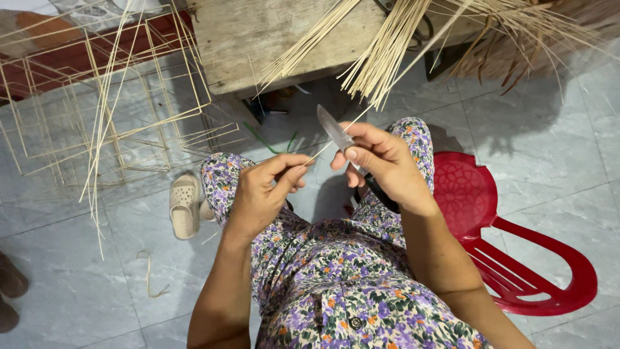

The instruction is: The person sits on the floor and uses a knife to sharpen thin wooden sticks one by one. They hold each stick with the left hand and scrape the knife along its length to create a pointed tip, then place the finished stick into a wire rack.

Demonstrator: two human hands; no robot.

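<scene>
Bamboo sliver lay pinched in my left hand above my lap; my right hand gripped the knife, blade against it; shaving stage, I judged; next stroke needed shallow, steady pressure

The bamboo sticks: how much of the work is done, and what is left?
Done: several stick frames lie on the floor. In hand: the left hand pinches one thin stick while the right hand holds a knife against it. Left: many loose sticks on the wooden bench.
</scene>
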